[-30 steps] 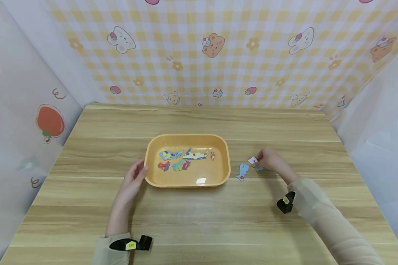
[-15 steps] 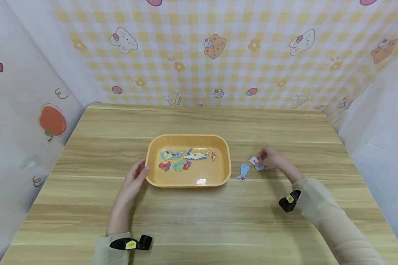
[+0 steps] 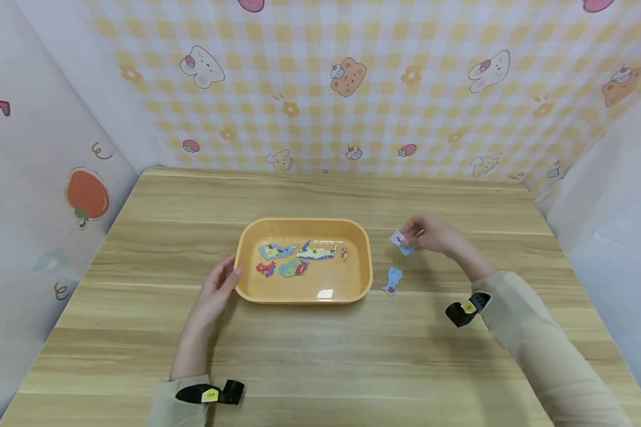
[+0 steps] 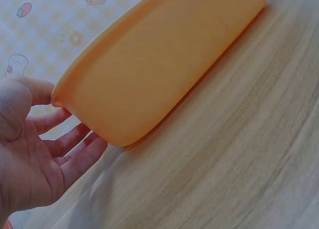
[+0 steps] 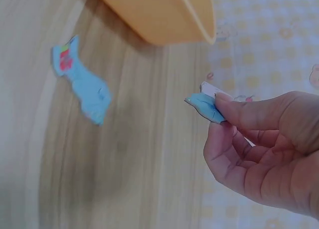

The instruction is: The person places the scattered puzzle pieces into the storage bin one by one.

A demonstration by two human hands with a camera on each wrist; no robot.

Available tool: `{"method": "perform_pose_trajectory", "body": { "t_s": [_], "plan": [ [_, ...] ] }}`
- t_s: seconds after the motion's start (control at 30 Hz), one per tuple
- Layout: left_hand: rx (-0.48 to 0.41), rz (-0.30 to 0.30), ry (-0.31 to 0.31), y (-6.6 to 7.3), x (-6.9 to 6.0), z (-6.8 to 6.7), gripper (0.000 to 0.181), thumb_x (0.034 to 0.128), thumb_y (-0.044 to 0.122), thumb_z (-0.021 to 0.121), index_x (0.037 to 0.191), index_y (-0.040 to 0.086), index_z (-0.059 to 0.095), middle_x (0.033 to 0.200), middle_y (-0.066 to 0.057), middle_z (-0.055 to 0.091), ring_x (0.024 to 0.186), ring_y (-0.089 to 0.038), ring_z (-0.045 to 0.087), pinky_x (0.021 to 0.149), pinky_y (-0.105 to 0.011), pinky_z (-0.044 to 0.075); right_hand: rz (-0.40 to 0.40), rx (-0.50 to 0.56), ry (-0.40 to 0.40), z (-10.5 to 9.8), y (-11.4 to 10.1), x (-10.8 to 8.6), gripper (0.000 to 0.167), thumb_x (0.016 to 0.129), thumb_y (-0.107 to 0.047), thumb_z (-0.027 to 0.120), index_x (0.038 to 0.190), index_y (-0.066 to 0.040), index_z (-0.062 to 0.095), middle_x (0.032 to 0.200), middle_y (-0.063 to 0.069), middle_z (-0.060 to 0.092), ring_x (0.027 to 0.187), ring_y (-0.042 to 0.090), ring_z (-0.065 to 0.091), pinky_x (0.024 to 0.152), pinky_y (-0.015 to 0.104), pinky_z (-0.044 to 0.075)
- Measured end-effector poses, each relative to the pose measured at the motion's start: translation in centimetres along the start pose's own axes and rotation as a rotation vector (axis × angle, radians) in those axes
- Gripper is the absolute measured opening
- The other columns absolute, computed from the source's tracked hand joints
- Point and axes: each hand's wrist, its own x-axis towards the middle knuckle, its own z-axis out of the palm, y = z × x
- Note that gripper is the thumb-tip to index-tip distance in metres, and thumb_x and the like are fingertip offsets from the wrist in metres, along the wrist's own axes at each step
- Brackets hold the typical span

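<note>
A yellow-orange plastic tray (image 3: pixel 347 284) stands on the table with several colourful, irregular flat puzzle pieces lying in it. At its left end my left hand (image 3: pixel 220 286) grips the wall, thumb at the rim and fingers against the outside, as the left wrist view confirms. To the right of the tray, my right hand (image 3: pixel 430 234) pinches a small blue-and-white puzzle piece (image 5: pixel 205 107) between thumb and fingers above the table. Whether the white part is a separate piece, I cannot tell. A light blue puzzle piece (image 3: pixel 392 280) with a red patch lies on the table below that hand.
The wood-grain table (image 3: pixel 320 362) extends all around the tray. Behind it hangs a yellow checked curtain (image 3: pixel 299 77) with cartoon animals, and pale sheets close off both sides. Each sleeve cuff carries a black wrist camera (image 3: pixel 462 311).
My right hand has lifted the blue-and-white puzzle piece from the table and moved it away from me, slightly left. The left hand keeps its place on the tray.
</note>
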Motion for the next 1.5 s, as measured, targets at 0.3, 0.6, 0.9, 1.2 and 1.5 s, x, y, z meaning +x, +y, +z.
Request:
{"method": "perform_pose_trajectory", "body": {
  "t_s": [0.3,0.6,0.9,1.2,1.5],
  "plan": [
    [0.006,0.008,-0.005,0.0,0.0,0.0,0.053,0.0972,0.027,0.042,0.144,0.009,0.025,0.141,-0.016,0.034,0.120,-0.022,0.038,0.081,-0.010,0.042,-0.054,-0.039,-0.033,0.8,-3.8,1.3,0.025,0.085,-0.007,0.061,0.106,0.006,0.058,0.093,0.014,0.059,0.079,0.015,0.055,0.072,0.028,0.053],
    [-0.003,0.019,-0.010,-0.2,0.0,0.1,0.054,0.0970,0.028,0.042,0.143,0.007,0.024,0.141,-0.017,0.033,0.118,-0.021,0.039,0.081,-0.011,0.044,-0.158,-0.102,-0.086,3.5,-7.2,3.1,0.016,0.084,-0.005,0.063,0.098,0.001,0.064,0.090,0.012,0.064,0.081,0.018,0.057,0.070,0.023,0.049],
    [0.006,0.022,-0.005,-0.2,0.0,0.1,0.052,0.0970,0.027,0.042,0.142,0.007,0.027,0.140,-0.016,0.035,0.102,-0.002,0.045,0.080,-0.012,0.044,-0.182,-0.196,-0.121,6.0,-8.6,4.6,0.012,0.080,-0.001,0.065,0.092,0.001,0.065,0.084,0.009,0.063,0.077,0.015,0.055,0.070,0.022,0.047],
    [0.022,0.016,0.004,0.0,-0.1,-0.1,0.052,0.0969,0.029,0.042,0.142,0.008,0.027,0.140,-0.016,0.036,0.101,-0.001,0.046,0.080,-0.012,0.043,-0.156,-0.378,-0.280,8.6,-9.6,6.6,0.011,0.077,0.002,0.065,0.087,-0.002,0.066,0.079,0.003,0.058,0.072,0.011,0.048,0.059,0.016,0.037],
    [0.019,0.027,0.000,-0.2,0.0,0.1,0.051,0.0971,0.025,0.042,0.142,0.006,0.027,0.140,-0.017,0.036,0.100,0.001,0.046,0.080,-0.011,0.043,-0.075,-0.391,-0.349,10.3,-9.8,7.2,0.012,0.081,0.003,0.060,0.090,-0.002,0.065,0.086,0.004,0.058,0.075,0.012,0.046,0.061,0.017,0.036]
  ]
}}
